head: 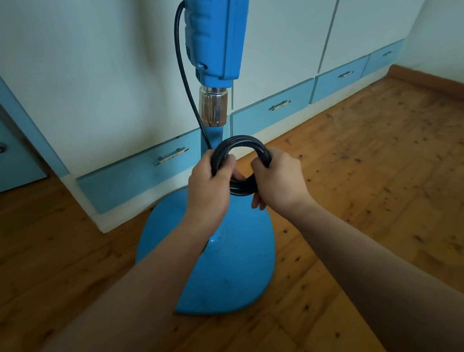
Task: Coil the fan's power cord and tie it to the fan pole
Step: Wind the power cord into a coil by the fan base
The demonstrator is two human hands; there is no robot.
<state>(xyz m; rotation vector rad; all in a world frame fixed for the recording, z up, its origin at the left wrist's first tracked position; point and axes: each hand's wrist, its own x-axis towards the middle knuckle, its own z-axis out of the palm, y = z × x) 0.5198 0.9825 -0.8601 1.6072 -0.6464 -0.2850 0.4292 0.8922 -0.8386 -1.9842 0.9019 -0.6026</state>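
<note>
Head view: the left hand [207, 189] and right hand [280, 181] each grip one side of the coiled power cord [238, 142], just in front of the fan pole [213, 137], above the fan base [223, 274]. Best to bunch the loops tightly before lashing them to the pole.

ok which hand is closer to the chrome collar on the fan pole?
Left. The left hand grips the cord coil almost straight below the chrome collar; the right hand grips the coil's other side, further off to the right.
</note>
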